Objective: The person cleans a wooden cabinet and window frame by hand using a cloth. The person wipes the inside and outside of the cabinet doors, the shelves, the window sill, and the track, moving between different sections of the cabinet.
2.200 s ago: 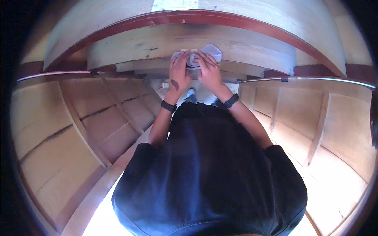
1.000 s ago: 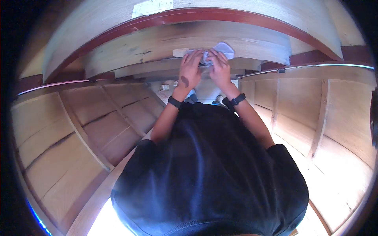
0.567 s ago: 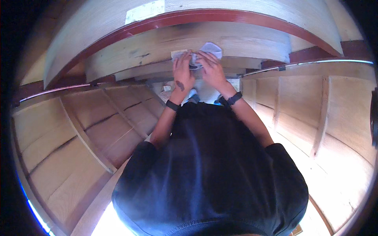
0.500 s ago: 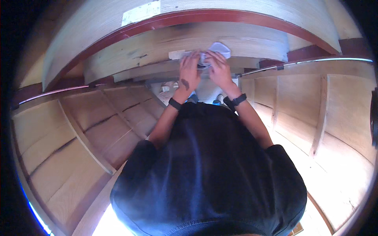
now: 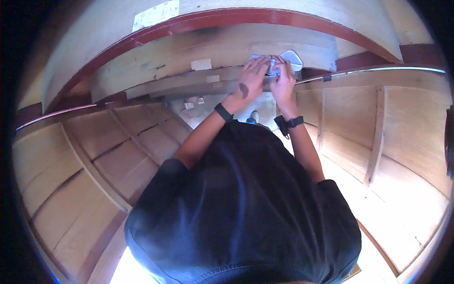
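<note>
A crumpled pale grey-white cloth (image 5: 292,60) lies bunched against the edge of a wooden shelf board (image 5: 227,52). My left hand (image 5: 253,78) is closed on its left part, the fingers bent over the folds. From the right, my right hand (image 5: 283,87) grips the cloth's middle, and one flap sticks out beyond its fingers. Both hands are side by side, almost touching. The folds under my fingertips are hidden.
Above the board runs a dark red beam (image 5: 227,15), with a pale paper label (image 5: 156,14) on the panel beyond. Paper patches (image 5: 201,64) mark the board's left part. Wooden panelled walls (image 5: 109,137) flank me. A shoe (image 5: 254,116) shows on the floor below.
Both hands and the cloth have moved right along the board, uncovering the paper patches at left. My view has shifted slightly.
</note>
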`<state>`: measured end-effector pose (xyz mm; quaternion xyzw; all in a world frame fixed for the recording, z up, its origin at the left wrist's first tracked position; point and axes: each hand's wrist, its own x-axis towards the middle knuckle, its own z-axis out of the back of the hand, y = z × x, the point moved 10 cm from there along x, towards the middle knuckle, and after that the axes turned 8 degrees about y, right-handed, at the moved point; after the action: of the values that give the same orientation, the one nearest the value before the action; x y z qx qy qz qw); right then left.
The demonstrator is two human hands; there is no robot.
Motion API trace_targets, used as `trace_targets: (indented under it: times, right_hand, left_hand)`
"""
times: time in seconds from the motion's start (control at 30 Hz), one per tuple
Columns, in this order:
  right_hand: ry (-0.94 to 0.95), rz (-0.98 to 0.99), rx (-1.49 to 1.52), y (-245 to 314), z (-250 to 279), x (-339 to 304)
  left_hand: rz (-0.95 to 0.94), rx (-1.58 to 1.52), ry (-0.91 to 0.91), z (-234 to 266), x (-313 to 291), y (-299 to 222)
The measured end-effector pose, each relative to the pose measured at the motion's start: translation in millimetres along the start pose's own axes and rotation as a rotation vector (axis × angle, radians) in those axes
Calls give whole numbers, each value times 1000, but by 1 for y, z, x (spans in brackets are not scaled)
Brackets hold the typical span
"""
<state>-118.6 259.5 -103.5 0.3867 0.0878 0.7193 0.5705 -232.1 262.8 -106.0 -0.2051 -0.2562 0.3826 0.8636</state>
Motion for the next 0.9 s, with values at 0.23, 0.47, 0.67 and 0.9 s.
trace_targets:
  times: [0.23,0.47,0.67,0.9]
  right_hand:
    - [181,205,140,74,-73,9]
    - [291,385,254,156,-126,18]
    - [336,378,320,122,-111,22]
    - [161,171,-59,38,-33,7]
  left_hand:
    - [199,34,-119,61,-63,56]
    - [432,165,-337,109,-132,103]
    - [405,235,-302,101,-113,90]
    - [261,204,-136,61,-52,59]
